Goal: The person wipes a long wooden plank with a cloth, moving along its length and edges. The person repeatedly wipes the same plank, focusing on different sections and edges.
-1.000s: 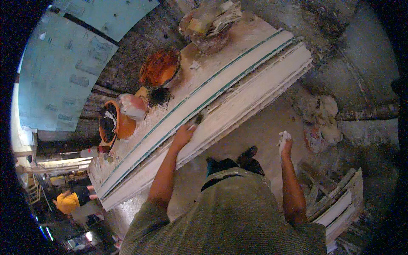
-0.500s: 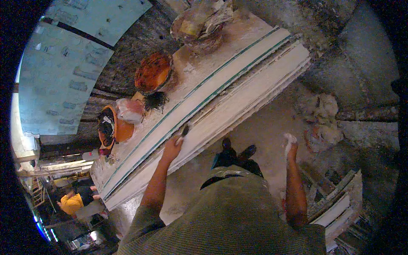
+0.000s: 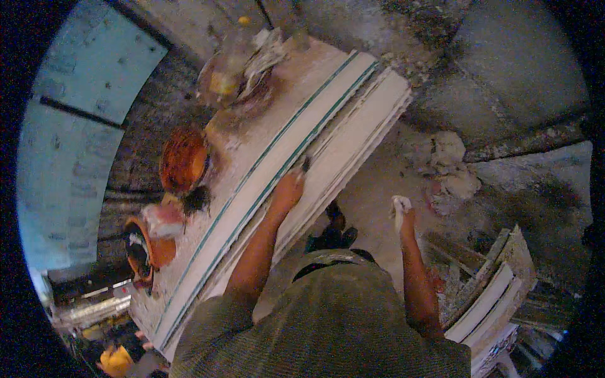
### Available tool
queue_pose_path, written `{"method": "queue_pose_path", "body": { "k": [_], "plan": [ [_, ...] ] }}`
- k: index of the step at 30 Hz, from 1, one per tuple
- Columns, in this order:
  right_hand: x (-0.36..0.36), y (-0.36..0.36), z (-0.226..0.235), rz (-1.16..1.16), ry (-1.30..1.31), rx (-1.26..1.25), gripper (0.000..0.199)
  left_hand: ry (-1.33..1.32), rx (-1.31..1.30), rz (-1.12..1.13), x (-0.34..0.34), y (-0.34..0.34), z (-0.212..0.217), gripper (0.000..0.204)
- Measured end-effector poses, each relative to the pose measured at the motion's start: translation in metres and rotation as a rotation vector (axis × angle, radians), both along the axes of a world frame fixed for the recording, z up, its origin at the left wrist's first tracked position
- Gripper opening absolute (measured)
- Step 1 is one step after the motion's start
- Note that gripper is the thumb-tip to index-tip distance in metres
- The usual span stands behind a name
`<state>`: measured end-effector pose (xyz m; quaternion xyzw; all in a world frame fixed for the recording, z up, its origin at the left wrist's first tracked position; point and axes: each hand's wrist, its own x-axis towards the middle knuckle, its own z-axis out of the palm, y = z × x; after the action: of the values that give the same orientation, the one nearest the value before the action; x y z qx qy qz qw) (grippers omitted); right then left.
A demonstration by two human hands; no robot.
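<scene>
My left hand (image 3: 288,191) is closed round a small dark-ended hand tool (image 3: 306,164); its exact kind is too blurred to tell. It is over a stack of long white strips (image 3: 353,126), close to the gap beside a white strip with green edges (image 3: 261,170). My right hand (image 3: 401,204) hangs away from the bench, over the floor. Its fingers are curled and look white, as if coated or wrapped round something pale; what they hold, if anything, cannot be made out.
On the dusty bench (image 3: 220,154) stand an orange bowl (image 3: 183,160), an orange bucket (image 3: 154,252), a pink-white bag (image 3: 165,219) and a cluttered basin (image 3: 220,82). Pale sacks (image 3: 450,167) lie on the floor. More white pieces (image 3: 482,302) lean at lower right. A person in yellow (image 3: 116,361) is at far lower left.
My left hand with the tool has moved up and right along the strips. The whole view has turned and shifted. My right hand stays curled away from the bench.
</scene>
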<state>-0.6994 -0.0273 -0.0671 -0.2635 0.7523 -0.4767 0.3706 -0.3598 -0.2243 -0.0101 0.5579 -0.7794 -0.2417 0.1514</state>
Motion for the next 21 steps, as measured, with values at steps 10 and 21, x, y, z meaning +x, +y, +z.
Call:
{"method": "queue_pose_path", "body": {
  "k": [10,21],
  "plan": [
    [-0.054,-0.037,-0.039,0.059,0.063,0.062,0.024,-0.165,0.179,-0.198,-0.1,-0.065,-0.021,0.024],
    [-0.031,-0.154,0.044,0.248,0.119,0.06,0.023,0.054,0.219,0.059,-0.094,-0.063,-0.022,0.034]
  ]
}}
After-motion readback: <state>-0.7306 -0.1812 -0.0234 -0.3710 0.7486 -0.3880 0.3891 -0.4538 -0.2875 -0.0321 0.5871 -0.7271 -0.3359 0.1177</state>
